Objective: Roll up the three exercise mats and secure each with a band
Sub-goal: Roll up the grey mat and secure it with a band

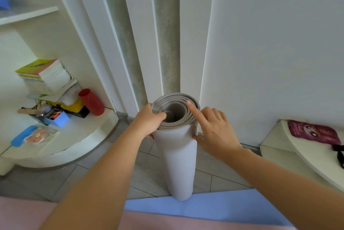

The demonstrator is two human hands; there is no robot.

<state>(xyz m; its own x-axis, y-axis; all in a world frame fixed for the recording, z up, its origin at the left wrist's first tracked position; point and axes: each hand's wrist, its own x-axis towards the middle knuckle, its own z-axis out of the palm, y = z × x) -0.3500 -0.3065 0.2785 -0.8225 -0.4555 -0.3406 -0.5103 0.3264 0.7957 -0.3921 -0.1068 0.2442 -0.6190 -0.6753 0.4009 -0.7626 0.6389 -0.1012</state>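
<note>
Head view, upright mat (176,155), books (46,77), red cylinder (91,102)

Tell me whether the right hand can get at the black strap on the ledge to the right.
Probably yes. The right hand only touches the rolled grey mat, which the left hand grips, and the black strap lies uncovered on the white ledge with nothing between.

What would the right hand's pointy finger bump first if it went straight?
Likely the rolled grey mat: the right hand aims its index finger at the coiled top rim, apparently touching it.
</note>
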